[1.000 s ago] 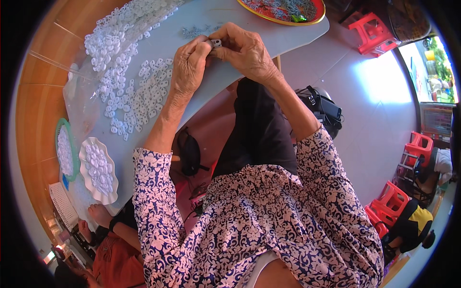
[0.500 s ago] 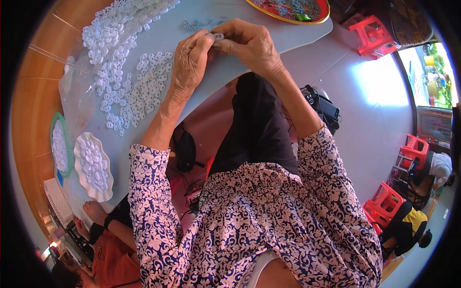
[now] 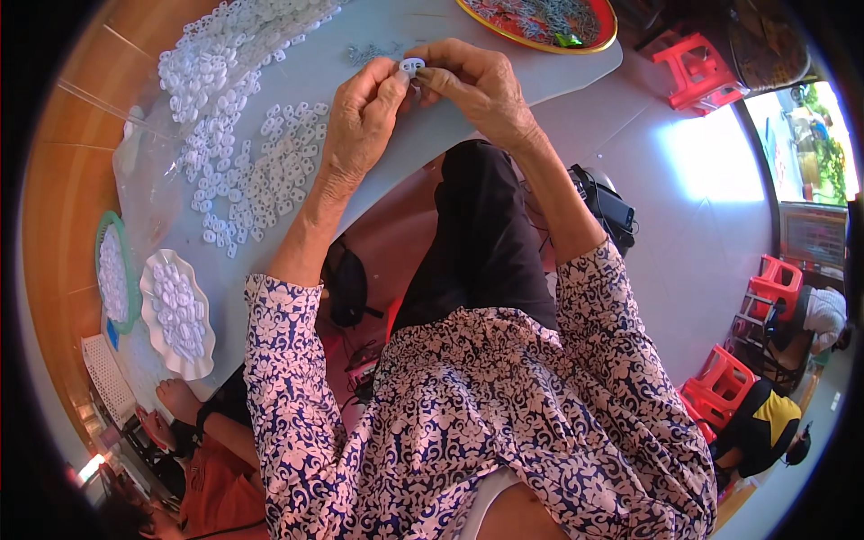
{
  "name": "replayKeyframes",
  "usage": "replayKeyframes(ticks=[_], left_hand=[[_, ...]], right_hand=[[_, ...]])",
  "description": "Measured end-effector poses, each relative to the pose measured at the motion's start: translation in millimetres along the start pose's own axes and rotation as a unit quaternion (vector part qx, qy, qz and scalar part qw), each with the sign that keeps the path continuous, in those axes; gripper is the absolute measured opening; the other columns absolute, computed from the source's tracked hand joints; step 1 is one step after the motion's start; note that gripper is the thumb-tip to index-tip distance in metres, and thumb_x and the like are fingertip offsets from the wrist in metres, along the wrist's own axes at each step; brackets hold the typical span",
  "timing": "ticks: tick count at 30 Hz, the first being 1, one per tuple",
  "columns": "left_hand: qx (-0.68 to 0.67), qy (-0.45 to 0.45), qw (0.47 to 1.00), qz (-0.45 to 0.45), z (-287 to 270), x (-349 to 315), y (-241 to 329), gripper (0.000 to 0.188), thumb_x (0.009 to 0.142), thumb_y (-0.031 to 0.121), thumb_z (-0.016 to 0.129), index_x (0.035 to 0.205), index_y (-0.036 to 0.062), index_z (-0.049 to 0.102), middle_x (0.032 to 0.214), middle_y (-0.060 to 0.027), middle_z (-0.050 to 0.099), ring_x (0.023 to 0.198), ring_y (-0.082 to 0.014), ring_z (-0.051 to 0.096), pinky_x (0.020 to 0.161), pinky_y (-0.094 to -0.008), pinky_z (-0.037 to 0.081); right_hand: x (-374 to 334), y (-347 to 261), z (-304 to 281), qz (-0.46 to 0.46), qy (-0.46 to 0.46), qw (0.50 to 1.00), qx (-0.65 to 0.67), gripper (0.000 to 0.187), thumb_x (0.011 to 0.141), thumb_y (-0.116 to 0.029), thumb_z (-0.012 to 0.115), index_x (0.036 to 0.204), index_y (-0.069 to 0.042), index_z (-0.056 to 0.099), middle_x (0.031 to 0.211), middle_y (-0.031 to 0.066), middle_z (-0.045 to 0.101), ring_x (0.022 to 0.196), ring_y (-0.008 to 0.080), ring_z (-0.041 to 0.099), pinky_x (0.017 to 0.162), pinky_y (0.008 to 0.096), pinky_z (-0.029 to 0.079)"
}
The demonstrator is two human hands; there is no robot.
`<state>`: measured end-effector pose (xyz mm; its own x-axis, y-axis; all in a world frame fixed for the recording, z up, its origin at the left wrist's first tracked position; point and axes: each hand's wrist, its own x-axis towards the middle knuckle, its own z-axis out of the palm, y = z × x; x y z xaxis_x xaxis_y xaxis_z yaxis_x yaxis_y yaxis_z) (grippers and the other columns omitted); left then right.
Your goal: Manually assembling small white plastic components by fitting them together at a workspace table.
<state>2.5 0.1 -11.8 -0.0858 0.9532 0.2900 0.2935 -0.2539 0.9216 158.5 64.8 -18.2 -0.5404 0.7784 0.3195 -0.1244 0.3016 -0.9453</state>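
Observation:
A small white oval plastic piece with two holes (image 3: 412, 67) is pinched between my two hands above the table's edge. My left hand (image 3: 362, 117) grips its left side with thumb and fingers. My right hand (image 3: 477, 90) closes on the piece from the right, thumb and forefinger meeting at its edge; whether a tiny pin is between them cannot be seen. Just behind my hands lie small grey metal pins (image 3: 369, 52). Left of my left hand, loose white pieces (image 3: 279, 166) spread over the table toward a larger heap (image 3: 211, 81).
A gold-rimmed red tray (image 3: 615, 27) of metal pins stands far right on the table (image 3: 432, 135). At left are a scalloped white dish (image 3: 209, 346) and a green basket (image 3: 135, 297), both with white pieces. A person in orange (image 3: 216, 486) sits lower left. Red stools (image 3: 697, 72) stand right.
The white piece has turned and shows its two-holed face more fully. My fingers have shifted slightly around it, with both hands staying in nearly the same place.

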Motion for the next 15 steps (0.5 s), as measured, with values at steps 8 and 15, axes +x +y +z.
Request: replayKeyframes(ticks=[8,15], left_hand=[[-0.014,0.001,1.000,-0.001,0.3,1.6,-2.5,0.023,0.092,0.021,0.050,0.080,0.0019,0.054,0.064,0.0024,0.047,0.060,-0.0061,0.039,0.054,-0.0238,0.035],[-0.008,0.029,1.000,-0.002,-0.3,-1.3,7.3,0.018,0.089,0.017,0.050,0.083,0.0006,0.055,0.065,0.0010,0.049,0.062,-0.0065,0.042,0.056,-0.0241,0.038]], right_hand=[[1.8,0.5,1.0,-0.008,0.023,1.000,-0.018,0.021,0.088,-0.009,0.060,0.104,0.003,0.063,0.071,0.0034,0.062,0.064,0.0070,0.057,0.061,0.0228,0.048],[1.9,-14.8,4.0,0.025,0.010,0.999,-0.018,0.016,0.087,-0.013,0.064,0.090,0.004,0.062,0.066,0.0023,0.060,0.058,0.0067,0.055,0.053,0.0234,0.045]])
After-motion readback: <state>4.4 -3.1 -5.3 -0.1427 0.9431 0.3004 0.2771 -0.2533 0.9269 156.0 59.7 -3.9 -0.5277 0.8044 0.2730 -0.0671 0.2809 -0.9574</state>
